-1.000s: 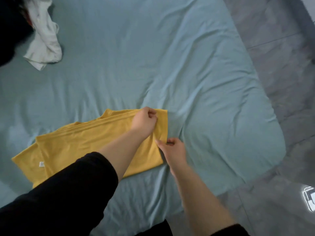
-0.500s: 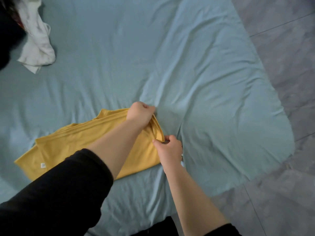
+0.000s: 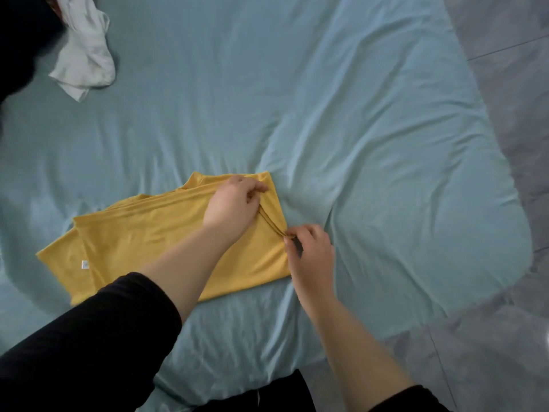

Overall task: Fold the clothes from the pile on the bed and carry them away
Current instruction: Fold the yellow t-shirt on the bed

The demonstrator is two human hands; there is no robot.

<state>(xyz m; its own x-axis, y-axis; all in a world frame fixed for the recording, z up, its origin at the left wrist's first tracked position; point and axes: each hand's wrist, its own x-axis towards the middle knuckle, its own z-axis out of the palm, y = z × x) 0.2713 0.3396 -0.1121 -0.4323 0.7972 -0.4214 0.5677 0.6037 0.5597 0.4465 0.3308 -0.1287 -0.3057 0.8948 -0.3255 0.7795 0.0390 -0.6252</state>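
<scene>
A yellow garment [image 3: 142, 242] lies partly folded on the pale blue bed sheet [image 3: 371, 144], near the bed's front edge. My left hand [image 3: 233, 205] pinches the garment's right-hand edge near its far corner. My right hand [image 3: 309, 252] pinches the same edge lower down, at its near side. Between the two hands the edge is lifted a little off the layer below. A small white label shows on the garment's left part. A crumpled white garment [image 3: 84, 62] lies at the far left of the bed.
A dark mass of clothing [image 3: 20, 40] fills the top left corner beside the white garment. Grey tiled floor [image 3: 511, 84] runs along the bed's right side and past its near right corner.
Both hands have kept hold of the yellow garment's right edge. The edge was raised and drawn left half a second ago; now it is stretched between the hands, lower over the fabric.
</scene>
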